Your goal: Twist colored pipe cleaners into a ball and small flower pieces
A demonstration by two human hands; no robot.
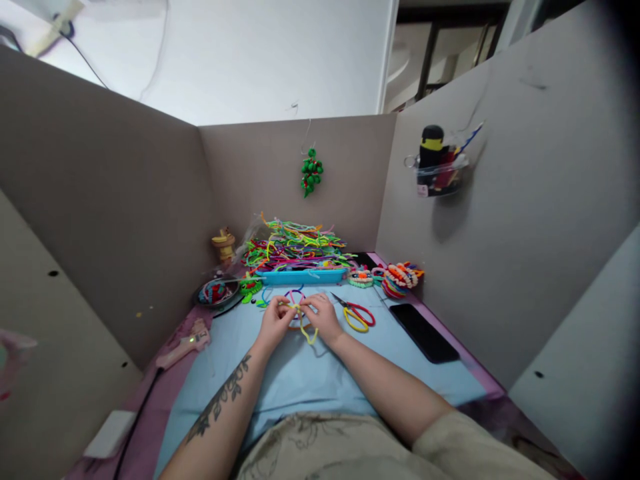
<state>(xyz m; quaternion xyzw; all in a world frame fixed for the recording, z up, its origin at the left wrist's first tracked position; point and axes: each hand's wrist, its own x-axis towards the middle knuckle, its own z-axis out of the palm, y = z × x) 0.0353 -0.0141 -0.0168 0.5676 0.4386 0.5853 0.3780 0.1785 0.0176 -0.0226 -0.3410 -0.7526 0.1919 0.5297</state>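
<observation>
Both hands meet over the blue cloth, pinching a yellow pipe cleaner [311,335] whose loose end bends down toward me. My left hand [277,319] closes its fingertips on it from the left. From the other side my right hand [321,316] grips it close by, thumb and finger pressed together. Pink, blue and orange pipe cleaners [296,295] show around and behind the fingers; whether they are joined to the yellow one I cannot tell. Just right of my right hand lie scissors [358,316] with red and yellow handles, blades pointing away.
A blue tray [305,277] heaped with colourful pipe cleaners [295,243] stands at the back. Fuzzy crafted figures [400,279] sit beside it. A phone [424,333] lies right, a pink glue gun [188,344] left, near a dark bowl [217,292]. Grey partitions [300,147] enclose the table.
</observation>
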